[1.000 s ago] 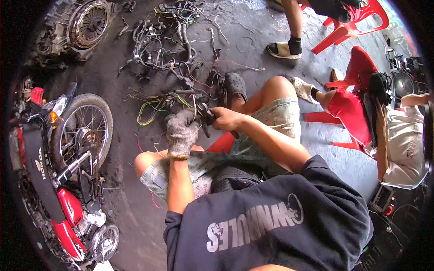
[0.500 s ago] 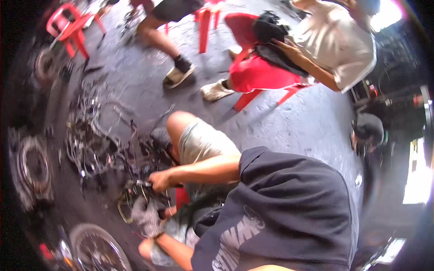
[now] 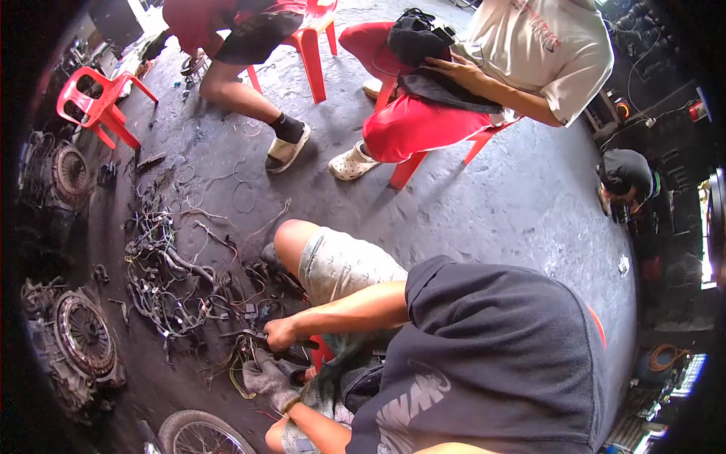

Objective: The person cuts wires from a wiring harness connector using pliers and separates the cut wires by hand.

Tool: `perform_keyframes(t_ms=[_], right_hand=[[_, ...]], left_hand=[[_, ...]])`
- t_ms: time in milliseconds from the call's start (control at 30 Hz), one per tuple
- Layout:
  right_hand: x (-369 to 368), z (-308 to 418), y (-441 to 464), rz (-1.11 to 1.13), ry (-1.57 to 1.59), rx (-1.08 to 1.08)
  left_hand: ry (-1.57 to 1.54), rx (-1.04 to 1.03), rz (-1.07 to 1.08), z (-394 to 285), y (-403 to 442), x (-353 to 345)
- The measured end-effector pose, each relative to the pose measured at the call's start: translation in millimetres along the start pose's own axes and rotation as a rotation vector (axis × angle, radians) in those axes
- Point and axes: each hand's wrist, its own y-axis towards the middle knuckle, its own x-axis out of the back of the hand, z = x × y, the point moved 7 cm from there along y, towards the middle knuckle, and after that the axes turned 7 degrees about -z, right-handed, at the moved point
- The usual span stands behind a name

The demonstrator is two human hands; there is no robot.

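Observation:
My right hand (image 3: 280, 333), bare, is closed round a dark-handled tool (image 3: 311, 344). A thin part of the tool sticks out to the left of the fist, and its exact kind is unclear. Just below, my left hand (image 3: 266, 378) wears a grey knit glove and closes on a bunch of wires (image 3: 242, 359). The fingertips are partly hidden. Loose yellowish and dark wires trail from the glove towards the floor. Beside both hands lies a large tangled wiring harness (image 3: 178, 272) with connectors and thick sleeved branches.
Two greasy clutch assemblies (image 3: 83, 333) (image 3: 71, 170) stand along the left. A spoked wheel (image 3: 200, 435) is at the bottom. Red plastic chairs (image 3: 98, 102) (image 3: 311, 57) stand beyond the harness. One person (image 3: 537, 64) sits holding a black bag or cap; another's leg (image 3: 242, 102) shows nearby.
The view has shifted and become sharper, so the surroundings appear displaced. Both my hands keep their hold on the tool and wires, close together beside the harness.

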Motion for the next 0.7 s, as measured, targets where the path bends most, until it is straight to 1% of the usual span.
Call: perform_keyframes(t_ms=[33,67,100,133,167,200,267,300,367,400,433,467,500,533,567,600,633,667,700], right_hand=[[1.2,3.8,-8.5,-0.011,-0.002,-0.034],[-0.1,8.5,-21.6,0.028,0.125,-0.097],[2.9,16.9,-33.8,0.027,0.128,-0.094],[4.1,21.8,-45.8,0.058,0.207,-0.156],[2.5,22.9,-52.1,0.091,0.284,-0.217],[0.4,19.0,-49.8,0.09,0.28,-0.213],[-16.5,-0.2,-46.6,0.235,0.447,-0.327],[-18.9,-5.3,-43.9,0.235,0.444,-0.325],[-20.6,1.4,-51.9,0.259,0.384,-0.273],[-9.1,3.3,-55.6,0.167,0.169,-0.285],[-12.0,2.4,-52.3,0.176,0.166,-0.284],[-8.7,2.1,-46.7,0.102,0.17,-0.264],[-7.4,-1.5,-41.1,0.033,0.175,-0.245],[-4.0,7.5,-49.2,0.007,0.221,-0.234],[6.2,17.1,-56.1,-0.021,-0.007,-0.168],[5.4,-7.0,-24.7,-0.073,-0.109,-0.034],[8.2,-11.1,-15.9,-0.028,-0.256,-0.029],[14.2,4.4,-27.2,-0.027,-0.411,-0.066],[18.4,-1.3,-35.9,-0.111,-0.148,-0.238]], left_hand=[[-0.044,0.107,-0.047,7.4,1.0,0.0],[-0.087,0.215,-0.095,15.7,1.0,-0.7],[-0.085,0.211,-0.094,29.1,5.9,-3.6],[-0.101,0.156,-0.116,48.3,15.3,-4.7],[-0.118,0.101,-0.139,51.3,20.4,-1.7],[-0.121,0.098,-0.142,57.6,23.4,-0.7],[-0.085,0.213,-0.135,66.3,24.7,0.2],[-0.088,0.212,-0.138,72.5,26.8,-0.5],[0.007,0.141,-0.201,87.7,35.4,-4.3],[0.009,0.142,-0.207,95.6,38.9,-9.2],[0.003,0.081,-0.266,96.0,41.1,-9.5],[-0.002,0.022,-0.324,97.6,41.0,-7.5],[0.01,0.121,-0.305,68.4,32.9,-3.3],[-0.106,-0.018,-0.314,43.5,33.5,-7.5],[0.134,-0.086,-0.334,25.7,16.6,-7.5],[-0.036,-0.229,-0.334,18.5,13.0,-14.6],[-0.079,-0.33,-0.376,55.2,22.2,-37.1],[-0.004,-0.038,-0.149,14.4,9.6,-28.9],[0.026,-0.201,-0.313,15.0,6.6,-25.1]])
